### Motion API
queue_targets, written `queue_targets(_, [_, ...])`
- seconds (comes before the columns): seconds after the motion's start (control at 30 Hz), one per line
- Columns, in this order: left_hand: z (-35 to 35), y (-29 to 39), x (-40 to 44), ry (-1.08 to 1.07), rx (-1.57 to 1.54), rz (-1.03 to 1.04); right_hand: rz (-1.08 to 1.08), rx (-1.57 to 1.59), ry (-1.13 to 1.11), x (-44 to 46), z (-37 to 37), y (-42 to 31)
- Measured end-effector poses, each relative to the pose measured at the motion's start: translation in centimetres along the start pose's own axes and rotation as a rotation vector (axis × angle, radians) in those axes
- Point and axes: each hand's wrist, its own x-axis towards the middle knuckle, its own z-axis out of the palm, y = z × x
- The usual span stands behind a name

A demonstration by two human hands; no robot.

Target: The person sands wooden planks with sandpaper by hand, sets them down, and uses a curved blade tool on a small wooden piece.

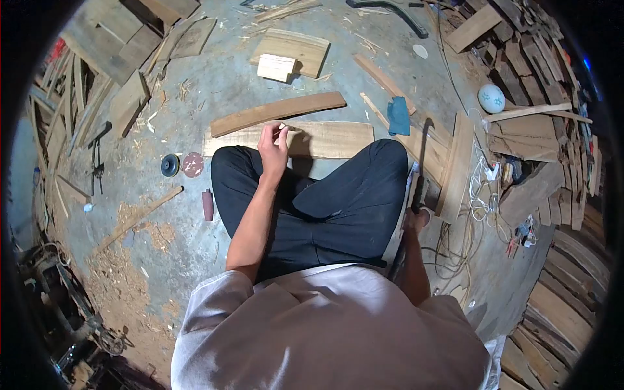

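My left hand (273,149) is raised above a pale, wide board (338,138) in front of my crossed legs. Its fingers are pinched together, with a small pale bit at the tips that is too small to name. A brown curved wooden piece (279,112) rests along the board's far edge, just beyond this hand. Low at my right side, my right hand (414,222) is closed by the dark handle of a long-bladed tool, apparently a machete (424,153), its blade pointing away from me. My leg partly hides that hand's grip.
A small pale block (276,67) sits on a flat board (312,52) ahead. Blue cloth (398,116) lies by planks (455,169) at right, near tangled cables (481,188) and a round pale-blue object (491,98). A sanding disc (193,164) and stick (140,218) lie left.
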Motion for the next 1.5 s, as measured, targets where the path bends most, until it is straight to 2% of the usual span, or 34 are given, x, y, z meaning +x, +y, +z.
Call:
queue_targets(0.07, [-0.1, -0.6, 0.2, 0.020, -0.009, 0.006, 0.095, 0.223, -0.208, -0.6, -3.7, -1.7])
queue_targets(0.17, [-0.5, -0.9, 0.8, 0.044, -0.004, 0.036, -0.030, 0.418, -0.282, -2.7, -7.9, -5.3])
queue_targets(0.27, [-1.7, -1.0, 1.5, 0.071, 0.070, -0.023, 0.024, 0.535, -0.473, -6.4, -13.2, -12.0])
queue_targets(0.3, [-1.8, -1.5, 1.7, 0.100, 0.050, -0.030, -0.047, 0.522, -0.519, -7.5, -14.3, -13.9])
queue_targets(0.4, [-2.1, -1.6, 2.0, 0.117, 0.053, -0.086, -0.034, 0.580, -0.698, -11.0, -16.2, -18.4])
queue_targets(0.43, [-2.1, -1.6, 2.1, 0.140, 0.058, -0.076, -0.051, 0.492, -0.772, -12.5, -16.9, -20.9])
queue_targets(0.53, [-2.7, -2.2, 2.0, 0.170, 0.087, -0.141, -0.158, 0.430, -1.053, -14.8, -15.6, -23.0])
queue_targets(0.6, [-3.3, -2.1, 2.2, 0.194, 0.091, -0.171, -0.064, 0.452, -1.147, -16.5, -13.9, -24.3])
queue_targets(0.67, [-4.1, -1.4, 2.3, 0.189, 0.144, -0.200, -0.092, 0.419, -1.213, -17.4, -12.6, -25.0])
queue_targets(1.0, [-4.1, -1.8, 2.3, 0.187, 0.042, -0.227, -0.255, -0.007, -1.164, -20.2, -9.1, -28.1])
queue_targets(1.5, [-4.2, -2.3, 2.1, 0.192, 0.076, -0.179, -0.279, -0.010, -1.124, -20.0, -7.7, -28.1])
